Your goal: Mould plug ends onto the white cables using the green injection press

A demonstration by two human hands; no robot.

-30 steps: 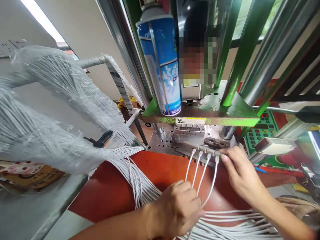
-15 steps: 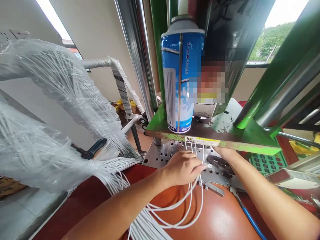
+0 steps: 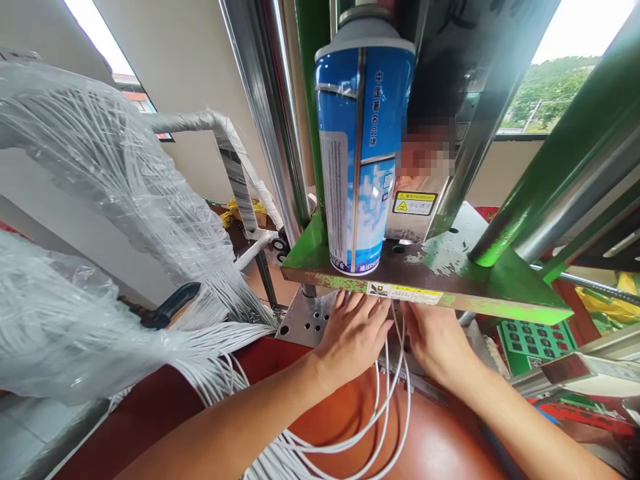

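- Left hand (image 3: 353, 333) palm down at the front edge of the green shelf (image 3: 450, 281), back of the hand facing up, fingers slightly spread and pointing forward, tips running in under the edge; cannot tell whether pinching anything there.
- Right hand (image 3: 435, 337) just beside, across a narrow gap, reaching under the same shelf; fingers mostly hidden, so cannot tell whether spread, pressed together or pinching.
- White cables (image 3: 410, 393) in the gap between left and right, upper ends out of sight under the shelf, lower lengths looping over the red table (image 3: 435, 447) towards a thick bundle (image 3: 285, 460) at lower left.
- Metal plate (image 3: 313, 323) with round holes below the shelf, partly covered by the left hand.
- Blue spray can (image 3: 365, 160) upright on the shelf, above the left hand; yellow warning label (image 3: 414, 203) behind and to the right.
- Plastic-wrapped cables (image 3: 125, 153) over at the left, with a dark-handled tool (image 3: 175, 308) among the lower lengths.
- Green button panel (image 3: 537, 340) well to the right.
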